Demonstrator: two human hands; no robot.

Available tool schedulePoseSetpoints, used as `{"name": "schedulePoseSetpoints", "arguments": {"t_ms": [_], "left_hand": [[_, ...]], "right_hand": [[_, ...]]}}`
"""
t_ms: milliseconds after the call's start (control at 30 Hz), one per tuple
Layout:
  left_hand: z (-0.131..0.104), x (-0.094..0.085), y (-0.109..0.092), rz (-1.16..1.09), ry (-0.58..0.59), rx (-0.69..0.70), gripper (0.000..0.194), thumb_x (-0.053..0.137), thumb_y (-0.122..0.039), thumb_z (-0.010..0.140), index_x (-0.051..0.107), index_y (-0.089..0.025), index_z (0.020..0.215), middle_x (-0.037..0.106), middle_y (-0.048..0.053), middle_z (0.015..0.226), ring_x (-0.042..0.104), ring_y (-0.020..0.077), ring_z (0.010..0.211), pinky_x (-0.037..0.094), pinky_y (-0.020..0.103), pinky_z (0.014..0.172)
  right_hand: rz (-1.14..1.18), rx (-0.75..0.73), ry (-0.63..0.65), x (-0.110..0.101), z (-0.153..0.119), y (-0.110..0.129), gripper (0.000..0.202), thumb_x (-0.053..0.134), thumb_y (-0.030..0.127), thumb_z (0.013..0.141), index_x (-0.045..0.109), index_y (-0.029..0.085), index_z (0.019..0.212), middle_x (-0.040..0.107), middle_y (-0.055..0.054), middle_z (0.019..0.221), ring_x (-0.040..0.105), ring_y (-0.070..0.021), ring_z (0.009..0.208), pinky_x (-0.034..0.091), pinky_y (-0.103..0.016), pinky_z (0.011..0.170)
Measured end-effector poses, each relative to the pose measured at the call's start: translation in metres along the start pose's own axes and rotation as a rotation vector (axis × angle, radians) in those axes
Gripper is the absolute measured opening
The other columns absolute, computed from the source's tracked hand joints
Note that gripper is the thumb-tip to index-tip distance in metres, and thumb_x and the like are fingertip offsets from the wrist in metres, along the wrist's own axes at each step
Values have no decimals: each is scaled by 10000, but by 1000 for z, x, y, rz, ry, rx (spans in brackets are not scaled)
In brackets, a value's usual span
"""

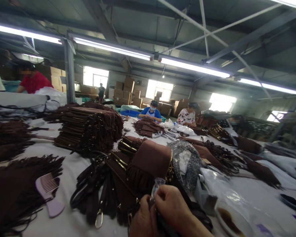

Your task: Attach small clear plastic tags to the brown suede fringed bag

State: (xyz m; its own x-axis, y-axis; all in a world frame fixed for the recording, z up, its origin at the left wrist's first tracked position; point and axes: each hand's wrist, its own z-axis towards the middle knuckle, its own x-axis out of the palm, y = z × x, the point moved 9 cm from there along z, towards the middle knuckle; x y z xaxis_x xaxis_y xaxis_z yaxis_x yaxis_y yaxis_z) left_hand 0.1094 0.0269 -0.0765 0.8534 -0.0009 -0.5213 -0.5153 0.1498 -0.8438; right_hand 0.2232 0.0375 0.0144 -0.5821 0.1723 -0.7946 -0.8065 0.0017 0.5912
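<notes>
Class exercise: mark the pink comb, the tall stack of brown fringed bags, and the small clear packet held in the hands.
pink comb (50, 196), head view, on the body below the teeth.
stack of brown fringed bags (87, 130), head view, on the stack's front side.
clear packet (156, 188), head view, on its crinkled upper part above the fingers.

Both hands (160, 210) together — fingers (162, 194) pinched

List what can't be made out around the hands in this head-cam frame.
- Left hand: cut off by the bottom edge, fingers partly behind the right hand.
- Small clear plastic piece pinched between them: blurred, so its contents are unreadable.
- Brown fringed bag: lower part hidden by both hands.
- Clear bag at lower right: dark item inside is smeared by glare.
- Pink comb: fully visible.
</notes>
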Motion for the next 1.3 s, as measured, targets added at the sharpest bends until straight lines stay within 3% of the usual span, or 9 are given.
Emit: {"name": "schedulePoseSetpoints", "arguments": {"t_ms": [167, 333, 467, 633, 867, 1033, 1133, 1200, 1300], "left_hand": [[-4, 1, 10, 43, -190, 88, 535, 282, -350, 957, 383, -96, 1418, 676, 183, 1224, 699, 291, 1006, 533, 387, 870], [-8, 0, 9, 132, -299, 218, 490, 304, -315, 965, 476, -112, 1377, 656, 174, 1261, 724, 276, 919, 573, 371, 829], [-9, 3, 5, 208, -298, 338, 483, 258, -230, 965, 521, -139, 1359, 680, 168, 1217, 729, 245, 877, 590, 326, 777], [-8, 2, 6, 276, -297, 354, 457, 266, -238, 983, 598, -144, 1283, 703, 157, 1175, 715, 244, 967, 584, 306, 847], [-20, -19, -15, 101, -381, 656, 360, 408, -257, 969, 557, -139, 1274, 715, 134, 1158, 691, 200, 1035, 569, 250, 867], [-4, -17, 4, -337, -245, 245, 337, 483, -441, 918, 680, -214, 1070, 745, 86, 1018, 695, 213, 920, 545, 282, 844], [2, 1, 14, -601, -69, -31, 470, 580, -600, 810, 695, -186, 998, 727, 68, 808, 656, 188, 689, 517, 260, 623], [2, 15, 18, -792, 56, -191, 581, 639, -671, 724, 677, -157, 992, 646, 13, 644, 525, 113, 484, 395, 212, 446], [-2, 28, 20, -984, 187, -357, 679, 708, -726, 603, 641, -155, 964, 529, -62, 554, 313, 32, 363, 235, 173, 359]], "right_hand": [[0, -6, -5, 0, -1, 4, 209, 542, 248, 745, 593, 180, 554, 644, -21, 576, 572, -149, 556, 340, -247, 538], [4, -12, -8, 7, -1, 2, 230, 541, 260, 757, 581, 174, 548, 644, -26, 579, 576, -151, 564, 341, -247, 541], [52, -24, -12, 10, -1, 1, 254, 541, 296, 780, 578, 174, 561, 636, -21, 569, 582, -156, 568, 337, -243, 527], [118, -34, 22, 6, -5, 0, 234, 552, 290, 781, 625, 168, 596, 653, -20, 599, 589, -159, 603, 367, -233, 541], [264, -45, 46, 4, -17, -14, 132, 546, 239, 791, 658, 174, 820, 674, -1, 687, 610, -146, 640, 418, -223, 604], [262, 28, -3, 4, -22, -26, 97, 542, 227, 788, 584, 175, 858, 617, 20, 638, 585, -142, 602, 403, -225, 571], [283, 26, -18, 5, -22, -28, 83, 527, 220, 795, 570, 180, 854, 621, 15, 648, 593, -148, 610, 410, -231, 578], [312, 29, -23, 7, -22, -30, 71, 518, 215, 802, 561, 186, 850, 634, 11, 657, 604, -150, 616, 418, -232, 585], [323, 19, -37, 12, -21, -32, 55, 509, 211, 810, 553, 191, 835, 643, 5, 668, 608, -152, 624, 423, -233, 595]]}}
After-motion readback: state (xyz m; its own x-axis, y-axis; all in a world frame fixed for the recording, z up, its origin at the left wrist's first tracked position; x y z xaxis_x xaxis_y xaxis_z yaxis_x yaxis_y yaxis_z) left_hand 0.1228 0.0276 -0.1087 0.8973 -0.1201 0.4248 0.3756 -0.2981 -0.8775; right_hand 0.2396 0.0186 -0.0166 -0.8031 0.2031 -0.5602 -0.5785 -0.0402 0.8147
